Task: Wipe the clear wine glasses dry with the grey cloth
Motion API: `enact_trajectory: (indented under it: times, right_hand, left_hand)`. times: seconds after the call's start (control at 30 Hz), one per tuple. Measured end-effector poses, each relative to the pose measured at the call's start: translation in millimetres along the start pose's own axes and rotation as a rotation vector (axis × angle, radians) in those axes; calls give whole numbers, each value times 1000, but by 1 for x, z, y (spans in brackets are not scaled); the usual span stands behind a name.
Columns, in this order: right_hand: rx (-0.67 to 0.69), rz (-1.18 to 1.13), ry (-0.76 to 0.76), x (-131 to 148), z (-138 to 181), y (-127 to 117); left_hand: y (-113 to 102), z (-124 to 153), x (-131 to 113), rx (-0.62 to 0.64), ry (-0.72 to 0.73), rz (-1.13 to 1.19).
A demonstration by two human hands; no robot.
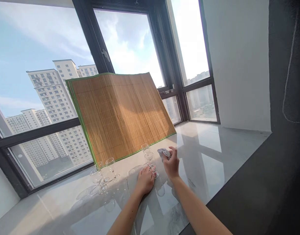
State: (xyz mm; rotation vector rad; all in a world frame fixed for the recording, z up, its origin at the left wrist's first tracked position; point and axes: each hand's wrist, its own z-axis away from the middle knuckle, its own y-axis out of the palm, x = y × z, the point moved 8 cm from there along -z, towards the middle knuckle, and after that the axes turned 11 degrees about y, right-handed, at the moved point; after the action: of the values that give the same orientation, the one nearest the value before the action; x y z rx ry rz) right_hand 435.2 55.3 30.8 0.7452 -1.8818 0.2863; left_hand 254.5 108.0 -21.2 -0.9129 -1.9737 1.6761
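My left hand [146, 180] rests low at the sill with its fingers closed round the stem and foot of a small stemmed glass [149, 157], which stands upright. Just behind that one is a second clear glass [145, 148], partly overlapped by it. Slightly to the right and higher, my right hand [171, 163] pinches a crumpled white-grey cloth [164, 152] between thumb and fingers, apart from the glasses. Farther left stand more stemmed glasses, among them one in front [97, 176] and one behind [111, 164].
A bamboo mat [123, 114] with green edging leans against the dark window frame [91, 36] behind the glasses. The glossy pale sill [201, 156] reflects the windows and ends at a front edge on the right. A white wall [238, 65] borders it, with a hanging cord [287, 85] beyond.
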Motion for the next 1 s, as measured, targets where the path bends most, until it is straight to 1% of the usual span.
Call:
enact_trajectory:
  times: [0.17, 0.27, 0.3, 0.37, 0.47, 0.53, 0.57, 0.63, 0.7, 0.77, 0.83, 0.87, 0.93, 1.0]
  right_hand:
    - [-40, 14, -8, -2, 0, -2]
    - [-39, 44, -7, -6, -1, -3]
    - [-36, 65, -6, -8, -1, -2]
    - [-27, 114, -11, -13, -1, -2]
    - [-8, 177, -25, -19, -1, 0]
    - [2, 202, -33, -22, -1, 2]
    - [5, 210, -36, -23, -1, 2]
    - [12, 221, -43, -24, -1, 3]
    - [19, 232, -48, -25, -1, 4]
    - [21, 243, -51, -26, -2, 4]
    - [22, 248, -49, -28, -2, 4]
    - [23, 250, -46, -29, -2, 4]
    - [22, 259, -34, -32, -3, 4]
    - [21, 272, -28, -33, -3, 4]
  left_hand:
    - [3, -2, 3, -19, 7, 25]
    - [-1, -2, 5, -94, 15, 120]
    - [-4, -2, 7, -147, 13, 175]
    - [-15, 4, 13, -294, 1, 320]
    - [-31, 27, 31, -545, -77, 559]
    - [-41, 54, 48, -691, -167, 620]
    - [-48, 71, 57, -764, -218, 601]
    - [-65, 111, 80, -926, -334, 476]
    - [-81, 154, 109, -1089, -469, 344]
    - [-91, 186, 139, -1180, -577, 260]
    - [-92, 209, 172, -1237, -724, 256]
    - [-89, 214, 188, -1236, -788, 302]
    - [-79, 213, 211, -1190, -852, 438]
    - [-71, 202, 221, -1099, -855, 533]
